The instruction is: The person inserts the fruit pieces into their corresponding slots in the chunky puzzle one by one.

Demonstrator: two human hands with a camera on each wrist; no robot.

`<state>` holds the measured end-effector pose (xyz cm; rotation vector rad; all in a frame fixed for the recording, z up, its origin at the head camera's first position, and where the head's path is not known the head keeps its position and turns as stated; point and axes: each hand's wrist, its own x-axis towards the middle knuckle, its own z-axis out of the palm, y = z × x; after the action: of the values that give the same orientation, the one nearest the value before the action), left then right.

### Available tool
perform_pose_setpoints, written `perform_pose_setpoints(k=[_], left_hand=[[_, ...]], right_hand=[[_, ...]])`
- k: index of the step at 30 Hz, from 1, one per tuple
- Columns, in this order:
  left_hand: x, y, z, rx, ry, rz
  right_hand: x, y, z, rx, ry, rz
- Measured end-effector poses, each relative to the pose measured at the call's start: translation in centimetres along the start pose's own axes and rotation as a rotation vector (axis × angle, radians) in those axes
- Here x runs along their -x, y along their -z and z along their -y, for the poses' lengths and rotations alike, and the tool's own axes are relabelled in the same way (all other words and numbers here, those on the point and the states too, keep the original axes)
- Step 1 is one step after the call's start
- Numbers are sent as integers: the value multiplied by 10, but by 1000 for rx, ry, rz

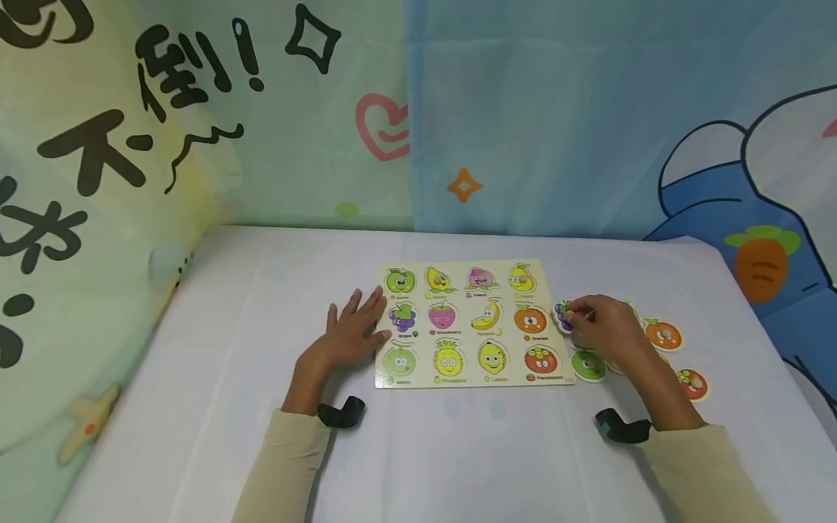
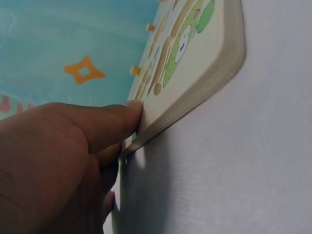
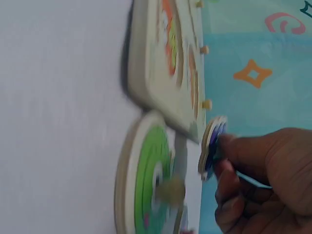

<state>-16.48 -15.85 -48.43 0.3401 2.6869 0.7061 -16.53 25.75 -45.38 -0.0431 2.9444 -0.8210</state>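
Observation:
A wooden fruit puzzle board (image 1: 463, 378) lies flat on the white table, with rows of fruit pictures and several knobs along its far side. At its left edge my left hand (image 1: 349, 330) rests with fingers spread; in the left wrist view the thumb (image 2: 117, 122) touches the board's edge. My right hand (image 1: 604, 323) pinches a purple grape puzzle piece (image 3: 213, 144) between thumb and fingers, just off the board's right edge. Close below that hand lies a round green melon puzzle piece (image 1: 588, 365), its wooden knob (image 3: 170, 191) pointing up.
Right of the board lie more fruit pieces, among them an orange piece (image 1: 663, 335) and a red persimmon piece (image 1: 693, 385); others are partly hidden under the right hand. A printed curtain (image 1: 523, 131) hangs behind the white table (image 1: 451, 465).

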Motion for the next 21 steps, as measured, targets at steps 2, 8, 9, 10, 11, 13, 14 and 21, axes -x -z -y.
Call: perform_pose_setpoints(k=[2,8,9,10,11,13,14,21], left_hand=[[-1,1,0,-9,-1,-3],[0,2,-3,-14,1,-3],[0,3,-3,-11,-1,-3],[0,2,-3,-10,0,-2],[0,2,-4,-10,0,-2],[1,2,-4,-9,4,-3],[1,1,-4,-12,5,-4],[1,0,-3,-22,2,-6]], right_hand=[[0,-3,5,-29,-2,-4],[-3,-13,17,-140,32,-29],[-4,-14,19,-159,42,-27],[-5,-15,23,-173,44,-25],[-6,-16,25,-188,46,-21],[-8,-17,30,-209,62,-8],[-9,-18,33,-222,66,-5],[-14,-26,44,-281,103,35]])
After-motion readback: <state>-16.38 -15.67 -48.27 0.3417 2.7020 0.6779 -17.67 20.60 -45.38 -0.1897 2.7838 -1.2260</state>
